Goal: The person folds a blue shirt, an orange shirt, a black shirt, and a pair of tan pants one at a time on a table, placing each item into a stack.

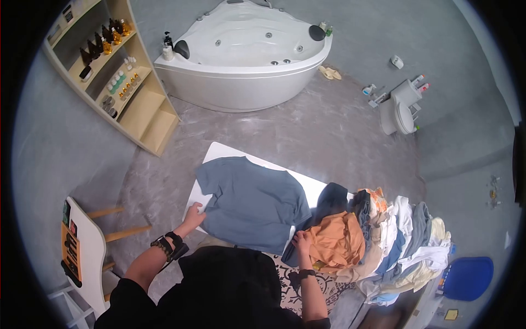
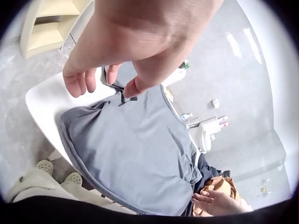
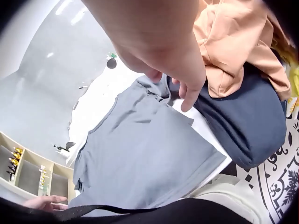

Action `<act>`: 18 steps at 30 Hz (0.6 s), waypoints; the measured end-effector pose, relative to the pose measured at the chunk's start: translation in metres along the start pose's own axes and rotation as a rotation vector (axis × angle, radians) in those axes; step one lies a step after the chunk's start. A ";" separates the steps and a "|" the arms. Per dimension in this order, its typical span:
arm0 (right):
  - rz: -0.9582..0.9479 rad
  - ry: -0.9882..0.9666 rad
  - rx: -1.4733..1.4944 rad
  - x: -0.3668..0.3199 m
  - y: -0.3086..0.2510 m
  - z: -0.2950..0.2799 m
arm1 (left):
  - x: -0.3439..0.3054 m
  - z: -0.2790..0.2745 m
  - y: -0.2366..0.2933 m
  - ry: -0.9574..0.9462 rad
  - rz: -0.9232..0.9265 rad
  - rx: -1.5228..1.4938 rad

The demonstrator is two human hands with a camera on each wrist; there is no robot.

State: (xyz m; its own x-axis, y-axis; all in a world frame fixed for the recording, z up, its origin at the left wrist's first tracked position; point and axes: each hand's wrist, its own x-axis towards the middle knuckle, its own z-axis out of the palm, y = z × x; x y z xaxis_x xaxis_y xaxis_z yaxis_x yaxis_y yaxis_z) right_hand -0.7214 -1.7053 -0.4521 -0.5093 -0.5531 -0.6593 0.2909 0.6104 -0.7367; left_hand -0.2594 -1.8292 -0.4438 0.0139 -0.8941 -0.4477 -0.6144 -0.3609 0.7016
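Note:
A grey-blue short-sleeved T-shirt [image 1: 252, 200] lies spread on a white table [image 1: 223, 151], a few wrinkles across it. My left hand [image 1: 193, 215] is at the shirt's left edge; in the left wrist view its thumb and index finger stand apart over a bunched fold near a sleeve. On the other side, my right hand [image 1: 301, 241] is between the shirt and the clothes pile. Its fingers [image 3: 189, 98] point down, loosely extended, over a white strip of table in the right wrist view. Close beside them lie an orange garment [image 3: 229, 42] and a navy garment [image 3: 243, 119].
Many clothes [image 1: 402, 236] are heaped at the right. A small white side table [image 1: 90, 230] with a tray stands at the left. Beyond are a wooden shelf [image 1: 150, 118] with bottles, a corner bathtub [image 1: 235, 90] and a toilet [image 1: 397, 115]. A blue chair [image 1: 468, 278] is at far right.

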 end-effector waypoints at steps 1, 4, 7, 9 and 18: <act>0.024 -0.001 -0.005 0.009 -0.003 0.002 | -0.005 -0.004 0.014 -0.029 -0.021 0.013; 0.039 0.025 0.019 0.031 -0.010 0.013 | -0.010 0.003 0.036 0.052 0.190 0.094; 0.042 0.102 -0.075 0.047 -0.023 0.024 | -0.006 0.018 0.050 0.014 0.167 0.075; 0.080 0.224 -0.257 0.051 -0.035 0.034 | -0.001 0.026 0.052 0.022 0.157 0.073; -0.249 0.350 -0.307 0.063 -0.058 0.041 | 0.094 0.020 -0.017 0.390 -0.022 0.136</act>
State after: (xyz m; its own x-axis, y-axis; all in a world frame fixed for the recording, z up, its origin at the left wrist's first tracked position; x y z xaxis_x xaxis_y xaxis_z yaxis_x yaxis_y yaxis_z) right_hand -0.7371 -1.7987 -0.4570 -0.7883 -0.5118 -0.3415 -0.0971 0.6515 -0.7524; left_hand -0.2636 -1.9021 -0.5088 0.3102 -0.9295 -0.1996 -0.7090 -0.3661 0.6027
